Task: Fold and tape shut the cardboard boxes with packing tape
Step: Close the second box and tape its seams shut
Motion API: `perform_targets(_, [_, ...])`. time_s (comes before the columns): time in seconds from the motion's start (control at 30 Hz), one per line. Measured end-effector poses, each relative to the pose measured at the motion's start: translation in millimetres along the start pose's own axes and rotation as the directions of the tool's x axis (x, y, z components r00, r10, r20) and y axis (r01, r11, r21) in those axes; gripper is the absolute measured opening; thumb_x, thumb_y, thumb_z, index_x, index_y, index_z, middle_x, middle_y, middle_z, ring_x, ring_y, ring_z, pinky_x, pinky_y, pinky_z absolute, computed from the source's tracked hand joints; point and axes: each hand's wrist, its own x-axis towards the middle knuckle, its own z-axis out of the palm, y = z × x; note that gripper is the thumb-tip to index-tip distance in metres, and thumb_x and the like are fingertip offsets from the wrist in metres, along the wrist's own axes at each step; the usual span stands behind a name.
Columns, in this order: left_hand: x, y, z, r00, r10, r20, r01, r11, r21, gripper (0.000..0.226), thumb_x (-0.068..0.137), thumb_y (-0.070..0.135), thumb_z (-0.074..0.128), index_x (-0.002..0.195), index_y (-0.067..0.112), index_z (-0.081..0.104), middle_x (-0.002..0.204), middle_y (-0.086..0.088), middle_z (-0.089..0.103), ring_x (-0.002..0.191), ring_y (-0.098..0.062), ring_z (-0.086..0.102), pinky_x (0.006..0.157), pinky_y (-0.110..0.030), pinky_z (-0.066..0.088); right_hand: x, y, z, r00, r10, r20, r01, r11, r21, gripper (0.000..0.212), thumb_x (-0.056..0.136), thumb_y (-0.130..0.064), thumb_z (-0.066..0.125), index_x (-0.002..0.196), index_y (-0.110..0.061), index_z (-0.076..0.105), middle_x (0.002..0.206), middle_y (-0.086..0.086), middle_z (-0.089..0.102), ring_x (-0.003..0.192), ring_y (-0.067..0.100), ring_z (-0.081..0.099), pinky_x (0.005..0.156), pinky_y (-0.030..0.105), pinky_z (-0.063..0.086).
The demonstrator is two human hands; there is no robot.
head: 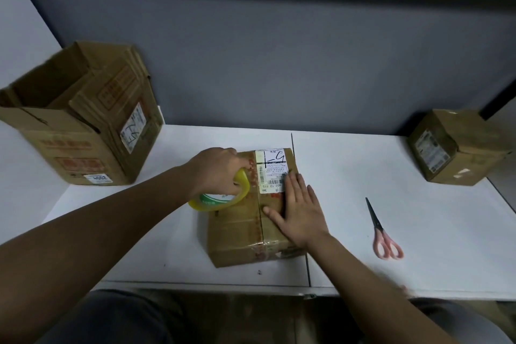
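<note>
Taping the middle box's seam, seen from the head camera.

The small cardboard box sits mid-desk, its long axis and centre seam running away from the person. The left hand is closed around the tape roll at the box's left top edge, just beside the seam. The right hand lies open and flat on the right flap. Scissors lie nearer the right hand.
</note>
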Motion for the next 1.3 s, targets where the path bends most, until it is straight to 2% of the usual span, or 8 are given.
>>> perform_targets(0.1, [2.9, 2.5, 0.3, 1.0, 0.011, 0.017, -0.011, 1.0, 0.022, 0.053, 0.082, 0.04, 0.061, 0.132, 0.028, 0.049, 0.118, -0.006, 0.058, 0.104, -0.023, 0.057, 0.078, -0.028, 0.045, 0.8, -9.5, 4.6, 1.0, 0.014, 0.01, -0.013, 0.992, -0.128, 0.121, 0.057, -0.081, -0.033, 0.153, -0.011, -0.008, 0.161, 0.006, -0.011, 0.148, 0.019, -0.015, 0.116, 0.034, -0.013])
perform_targets(0.33, [2.8, 3.8, 0.2, 0.996, 0.031, -0.089, -0.025, 0.998, 0.062, 0.054, 0.084, 0.052, 0.054, 0.135, 0.036, 0.044, 0.117, -0.003, 0.056, 0.1, -0.023, 0.06, 0.074, -0.027, 0.042, 2.0, -8.3, 4.3, 0.997, 0.028, 0.076, -0.024, 0.998, -0.056, 0.124, 0.056, -0.088, -0.023, 0.153, -0.013, -0.01, 0.161, 0.005, -0.015, 0.147, 0.017, -0.019, 0.118, 0.03, -0.012])
perform_targets(0.6, [-32.9, -24.0, 23.5, 0.967, -0.14, -0.212, 0.03, 0.891, -0.452, 0.077, 0.064, 0.077, 0.043, 0.129, 0.035, 0.042, 0.122, 0.006, 0.059, 0.101, -0.019, 0.061, 0.078, -0.035, 0.054, 5.8, -33.9, 6.5, 0.985, 0.153, 0.085, -0.137, 0.976, -0.167, 0.122, 0.057, -0.088, -0.019, 0.152, -0.011, -0.011, 0.158, 0.016, -0.018, 0.146, 0.03, -0.02, 0.117, 0.051, -0.009])
perform_targets(0.7, [-35.7, -25.5, 30.2, 0.969, -0.134, -0.209, 0.008, 0.858, -0.514, 0.069, 0.075, 0.065, 0.057, 0.133, 0.032, 0.04, 0.129, 0.003, 0.053, 0.108, -0.02, 0.058, 0.083, -0.035, 0.054, 6.3, -40.8, 12.7, 0.997, -0.013, -0.072, 0.003, 0.991, -0.134, 0.104, 0.079, -0.082, -0.004, 0.153, -0.009, 0.001, 0.16, 0.01, -0.006, 0.148, 0.027, -0.01, 0.12, 0.047, 0.0])
perform_targets(0.8, [-31.9, -26.0, 30.1, 0.966, -0.134, -0.222, 0.007, 0.87, -0.493, 0.061, 0.083, 0.053, 0.062, 0.135, 0.03, 0.04, 0.13, 0.003, 0.052, 0.11, -0.02, 0.057, 0.084, -0.033, 0.052, 5.3, -50.7, 14.3, 0.988, -0.152, 0.01, 0.152, 0.988, -0.002, 0.093, 0.088, -0.074, 0.019, 0.152, -0.014, -0.01, 0.156, 0.0, -0.019, 0.147, 0.017, -0.017, 0.121, 0.035, -0.006])
perform_targets(1.03, [-31.7, -28.4, 35.9, 0.967, -0.109, -0.232, -0.029, 0.853, -0.521, 0.066, 0.085, 0.049, 0.063, 0.141, 0.038, 0.03, 0.142, 0.007, 0.045, 0.119, -0.018, 0.053, 0.09, -0.034, 0.052, 5.7, -48.5, 16.9, 0.989, -0.128, 0.076, 0.125, 0.991, 0.039, 0.095, 0.087, -0.074, 0.02, 0.153, -0.014, -0.013, 0.16, 0.001, -0.016, 0.146, 0.01, -0.019, 0.116, 0.026, -0.013])
perform_targets(1.13, [-28.6, -34.5, 35.8, 0.979, -0.061, -0.193, -0.026, 0.907, -0.42, 0.063, 0.086, 0.054, 0.058, 0.14, 0.036, 0.032, 0.139, 0.003, 0.048, 0.117, -0.021, 0.054, 0.088, -0.033, 0.05, 5.6, -49.2, 17.6, 0.989, -0.124, 0.075, 0.122, 0.992, 0.035, 0.095, 0.087, -0.074, 0.021, 0.153, -0.015, -0.014, 0.161, 0.0, -0.015, 0.146, 0.011, -0.019, 0.118, 0.028, -0.011])
perform_targets(1.3, [-19.4, -44.6, 16.1, 0.98, 0.119, -0.161, -0.115, 0.993, 0.037, 0.055, 0.089, 0.062, 0.045, 0.136, 0.034, 0.038, 0.117, -0.001, 0.058, 0.098, -0.02, 0.059, 0.072, -0.025, 0.04, 5.0, -51.2, 14.1, 0.988, -0.114, 0.108, 0.114, 0.993, 0.012, 0.102, 0.077, -0.08, 0.009, 0.153, -0.016, -0.012, 0.161, 0.0, -0.015, 0.146, 0.01, -0.019, 0.117, 0.028, -0.012])
